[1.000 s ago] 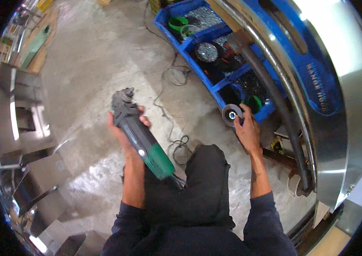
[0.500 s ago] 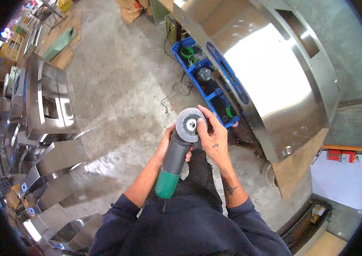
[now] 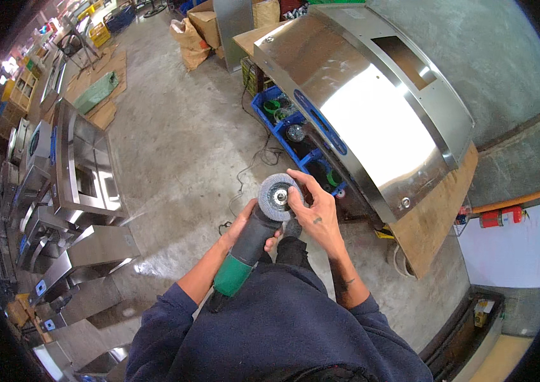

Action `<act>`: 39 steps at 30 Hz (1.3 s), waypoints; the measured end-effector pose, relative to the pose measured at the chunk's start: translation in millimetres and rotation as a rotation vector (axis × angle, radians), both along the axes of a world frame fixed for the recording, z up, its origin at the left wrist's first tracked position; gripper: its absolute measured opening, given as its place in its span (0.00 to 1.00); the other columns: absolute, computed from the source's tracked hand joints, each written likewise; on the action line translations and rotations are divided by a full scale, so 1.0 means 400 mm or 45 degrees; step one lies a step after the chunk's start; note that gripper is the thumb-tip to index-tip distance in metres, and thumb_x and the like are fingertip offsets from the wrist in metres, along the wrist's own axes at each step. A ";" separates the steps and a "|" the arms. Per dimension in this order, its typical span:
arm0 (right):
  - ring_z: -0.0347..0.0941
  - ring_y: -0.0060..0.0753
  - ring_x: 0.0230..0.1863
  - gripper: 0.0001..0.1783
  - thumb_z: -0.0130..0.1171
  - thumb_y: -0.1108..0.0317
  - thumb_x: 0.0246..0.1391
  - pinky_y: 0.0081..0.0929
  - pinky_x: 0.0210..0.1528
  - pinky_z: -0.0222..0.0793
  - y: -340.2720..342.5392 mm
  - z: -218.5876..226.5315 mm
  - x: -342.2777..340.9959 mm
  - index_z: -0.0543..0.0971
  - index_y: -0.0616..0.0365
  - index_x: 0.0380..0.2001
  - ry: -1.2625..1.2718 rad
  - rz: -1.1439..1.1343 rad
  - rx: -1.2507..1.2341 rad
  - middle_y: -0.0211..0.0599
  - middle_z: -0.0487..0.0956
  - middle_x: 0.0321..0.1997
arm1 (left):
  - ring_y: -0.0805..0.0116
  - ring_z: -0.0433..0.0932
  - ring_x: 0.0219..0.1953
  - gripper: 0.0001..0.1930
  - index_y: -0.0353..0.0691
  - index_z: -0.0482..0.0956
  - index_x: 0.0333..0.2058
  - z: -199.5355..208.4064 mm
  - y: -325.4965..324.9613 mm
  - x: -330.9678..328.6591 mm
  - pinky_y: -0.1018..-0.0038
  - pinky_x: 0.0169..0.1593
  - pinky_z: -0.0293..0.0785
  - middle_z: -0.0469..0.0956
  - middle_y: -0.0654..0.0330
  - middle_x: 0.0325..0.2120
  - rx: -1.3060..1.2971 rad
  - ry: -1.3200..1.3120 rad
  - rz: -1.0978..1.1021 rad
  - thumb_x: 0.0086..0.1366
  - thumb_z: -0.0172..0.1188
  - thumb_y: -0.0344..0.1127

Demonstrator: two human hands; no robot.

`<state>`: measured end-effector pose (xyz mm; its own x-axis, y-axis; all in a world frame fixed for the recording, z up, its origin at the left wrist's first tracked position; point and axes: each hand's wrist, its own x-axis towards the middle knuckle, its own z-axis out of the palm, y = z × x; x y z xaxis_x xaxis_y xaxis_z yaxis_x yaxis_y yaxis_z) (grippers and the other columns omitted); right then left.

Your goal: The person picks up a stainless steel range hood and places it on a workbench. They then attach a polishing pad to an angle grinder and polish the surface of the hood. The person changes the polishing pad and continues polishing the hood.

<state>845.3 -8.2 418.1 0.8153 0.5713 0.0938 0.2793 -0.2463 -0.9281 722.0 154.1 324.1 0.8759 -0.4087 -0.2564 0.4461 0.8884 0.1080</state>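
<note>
An angle grinder [image 3: 254, 237] with a dark grey body and green rear end is held in front of my torso, its disc side up. My left hand [image 3: 240, 224] is wrapped round the body from below, with fingertips showing on the far side. On the grinder's head sits a grey flap disc [image 3: 266, 198] with a metal hub in its middle. My right hand [image 3: 319, 219] grips the disc at its right side, with the thumb on its face near the hub and the index finger along the rim. Its other fingers are mostly hidden.
To the right a large polished steel hood [image 3: 372, 121] lies on a wooden-topped bench [image 3: 432, 219]. Blue bins [image 3: 278, 135] stand beneath it, near a dark cable [image 3: 242, 172] on the floor. Steel hoods [image 3: 94, 254] line the left. A red fire extinguisher [image 3: 500, 217] is at far right.
My view has shifted, bringing more of the bench's far end in. The grinder's rear end has swung slightly left. Both hands keep their hold, and the disc's hub shows differently under my right thumb.
</note>
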 end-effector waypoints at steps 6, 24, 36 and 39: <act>0.73 0.16 0.38 0.20 0.62 0.67 0.66 0.20 0.44 0.72 0.000 -0.002 -0.050 0.80 0.58 0.60 -0.016 -0.032 0.040 0.29 0.84 0.41 | 0.57 0.80 0.24 0.41 0.35 0.74 0.55 -0.029 0.003 -0.038 0.62 0.28 0.81 0.78 0.46 0.33 0.103 0.016 -0.072 0.75 0.34 0.72; 0.76 0.29 0.38 0.26 0.60 0.58 0.68 0.30 0.45 0.74 0.006 0.033 -0.083 0.75 0.55 0.65 0.063 0.095 -0.184 0.42 0.83 0.41 | 0.56 0.80 0.23 0.41 0.37 0.74 0.56 -0.030 0.016 -0.103 0.61 0.26 0.82 0.78 0.46 0.32 0.035 0.036 -0.067 0.74 0.38 0.73; 0.81 0.34 0.49 0.19 0.59 0.77 0.64 0.31 0.50 0.76 -0.089 0.020 -0.043 0.78 0.60 0.58 -0.247 0.082 -0.069 0.42 0.82 0.48 | 0.54 0.83 0.24 0.40 0.35 0.72 0.54 -0.063 -0.001 -0.080 0.60 0.28 0.85 0.79 0.44 0.32 0.141 0.093 -0.053 0.76 0.34 0.72; 0.82 0.39 0.44 0.15 0.66 0.80 0.58 0.34 0.47 0.78 -0.051 0.035 -0.079 0.83 0.61 0.49 -0.577 0.171 -0.029 0.40 0.83 0.44 | 0.53 0.83 0.24 0.39 0.34 0.73 0.52 -0.076 -0.006 -0.080 0.60 0.28 0.85 0.80 0.44 0.31 0.243 0.086 -0.029 0.77 0.33 0.70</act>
<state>813.6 -28.8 432.1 0.6136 0.6752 0.4095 0.6860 -0.1990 -0.6998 690.0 151.7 293.6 0.8452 -0.3667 -0.3889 0.4780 0.8441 0.2428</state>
